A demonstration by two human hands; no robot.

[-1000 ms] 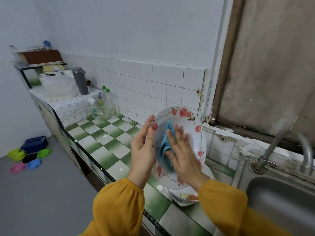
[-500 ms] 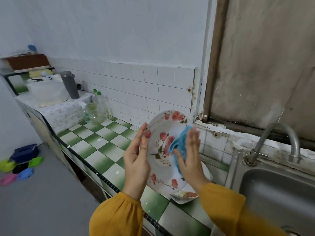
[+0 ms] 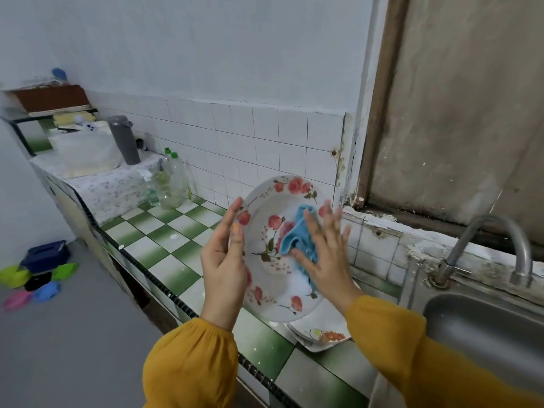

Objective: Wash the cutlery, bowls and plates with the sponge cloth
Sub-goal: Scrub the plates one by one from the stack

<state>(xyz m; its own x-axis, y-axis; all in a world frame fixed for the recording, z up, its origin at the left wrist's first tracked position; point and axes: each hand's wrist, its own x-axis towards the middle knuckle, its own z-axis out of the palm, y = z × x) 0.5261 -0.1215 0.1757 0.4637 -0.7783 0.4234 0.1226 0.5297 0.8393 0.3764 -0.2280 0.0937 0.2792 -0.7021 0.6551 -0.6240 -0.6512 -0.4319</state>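
Kitchen with a green-and-white checkered tiled surface (image 3: 176,240) along a white tiled wall. One tall grey flask (image 3: 125,141) at the far left, then two clear plastic bottles with green caps (image 3: 172,184), labels too blurry to read. Left hand (image 3: 223,260) grips the rim of one white round plate with red flowers (image 3: 273,201), held upright above the surface. Right hand (image 3: 326,260), fingers spread flat, presses the blue sponge cloth (image 3: 295,241) onto the plate's soapy face. Another patterned plate (image 3: 321,334) lies underneath, one steel sink (image 3: 485,328) far right.
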